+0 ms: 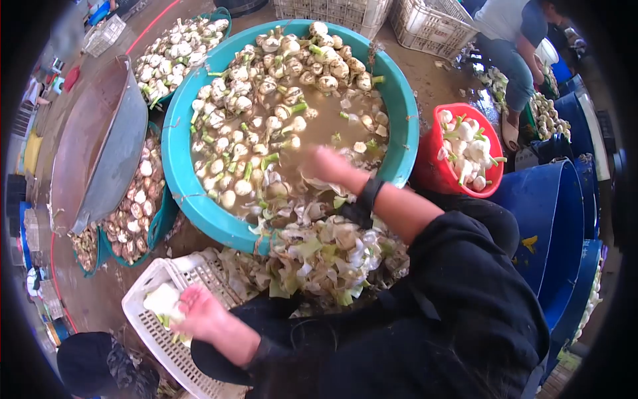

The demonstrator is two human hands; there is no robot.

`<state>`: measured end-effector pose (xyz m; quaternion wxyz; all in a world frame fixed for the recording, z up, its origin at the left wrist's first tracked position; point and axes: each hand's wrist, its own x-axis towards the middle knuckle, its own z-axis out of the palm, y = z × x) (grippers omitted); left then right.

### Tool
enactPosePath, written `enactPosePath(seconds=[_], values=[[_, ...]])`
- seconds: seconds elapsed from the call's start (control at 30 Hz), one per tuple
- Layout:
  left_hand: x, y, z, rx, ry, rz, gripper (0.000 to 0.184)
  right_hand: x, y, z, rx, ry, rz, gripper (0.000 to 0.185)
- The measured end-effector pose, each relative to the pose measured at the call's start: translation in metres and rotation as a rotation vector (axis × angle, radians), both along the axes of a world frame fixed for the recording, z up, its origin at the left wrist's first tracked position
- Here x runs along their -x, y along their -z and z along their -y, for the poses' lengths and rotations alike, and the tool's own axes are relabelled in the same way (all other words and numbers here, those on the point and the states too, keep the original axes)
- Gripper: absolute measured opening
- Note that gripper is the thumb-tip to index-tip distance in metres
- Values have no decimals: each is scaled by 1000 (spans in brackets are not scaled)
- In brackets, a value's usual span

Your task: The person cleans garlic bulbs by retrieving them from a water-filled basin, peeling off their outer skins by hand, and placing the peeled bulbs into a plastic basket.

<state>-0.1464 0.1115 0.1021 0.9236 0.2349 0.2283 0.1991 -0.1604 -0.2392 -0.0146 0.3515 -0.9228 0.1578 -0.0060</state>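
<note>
A large teal tub (179, 206) holds murky water and many muddy white bulbs (286, 66) with green stems. Over the water, near loose peels, is my right hand (329, 166); it is blurred and I cannot make out its fingers or anything in them. At the lower left, my left hand (199, 312) has its fingers bent at a peeled white bulb (165, 302) above a white plastic crate (143, 326). Pale leafy peels (325, 259) are heaped between the tub and my lap.
A red bucket (438, 159) of cleaned bulbs stands right of the tub, beside blue barrels (545, 219). Teal baskets of bulbs and a metal barrow (86, 146) are at the left. White crates (432, 30) stand behind. Another person (515, 46) sits at the upper right.
</note>
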Motion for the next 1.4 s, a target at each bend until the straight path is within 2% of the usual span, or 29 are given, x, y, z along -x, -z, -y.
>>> enactPosePath(seconds=[0.03,0.07,0.1,0.13,0.17,0.2,0.27,0.3,0.37,0.4,0.43,0.47,0.5,0.53,0.57,0.6,0.67,0.7,0.73,0.8,0.83,0.9,1.0,1.07,1.1,1.2,1.23,1.33,1.4], values=[[-3,-11,8,6,-2,9,46,-10,28,42,285,150,72,35],[-3,-21,22,-60,-66,-118,45,-14,23,70,344,304,32,34],[-2,-24,34,-124,-134,-246,45,-25,43,108,544,323,-143,31],[-1,-10,44,-250,2,-143,34,-19,59,130,653,366,-149,28],[-3,5,55,-306,121,-215,32,-14,77,143,688,433,-175,25],[-5,13,71,-364,244,-289,31,-5,86,149,815,324,-273,27],[-4,34,94,-432,471,-392,36,-13,85,157,619,137,-585,35],[-1,46,102,-502,589,-351,36,-16,72,147,618,123,-590,35],[8,53,122,-621,813,-321,39,-18,38,111,-31,291,-206,35],[12,52,136,-670,919,-328,42,-10,11,77,-649,350,103,39],[18,56,143,-743,1066,-268,47,-7,-5,45,-1032,455,156,50],[24,61,148,-813,1216,-204,51,4,-45,10,-967,493,111,58],[31,62,155,-635,1236,-219,55,13,-54,-18,-962,446,128,64],[37,61,160,-460,1250,-228,59,21,-61,-50,-962,436,289,55],[40,52,162,-432,1276,-151,67,29,-58,-64,-589,218,387,45],[41,46,163,-512,1136,-199,61,34,-58,-75,-208,3,475,35],[30,49,144,-800,1075,-302,49,49,-74,-82,-4,-203,438,18],[25,61,140,-816,975,-269,38,52,-79,-82,204,-264,559,12],[21,70,131,-886,991,-299,32,54,-78,-81,206,-259,559,12],[19,61,130,-902,1082,-195,25,61,-70,-77,220,-647,265,11],[18,55,128,-822,1145,-234,22,64,-64,-79,241,-642,402,14],[16,44,129,-633,1259,-290,17,75,-75,-82,232,-552,368,14],[22,43,128,-540,1300,-328,18,77,-85,-89,180,-407,258,14],[23,48,127,-447,1332,-355,18,74,-81,-86,-292,-229,67,15],[21,49,127,-356,1364,-380,18,74,-76,-81,-390,-276,33,17],[19,49,127,-423,1335,-376,19,80,-78,-83,-315,-323,261,17],[19,51,127,-420,1336,-381,19,83,-82,-82,-134,-378,235,17],[19,59,130,-395,1387,-377,20,83,-92,-83,72,-406,89,18],[19,64,129,-306,1423,-398,22,80,-75,-78,29,-392,99,18]])
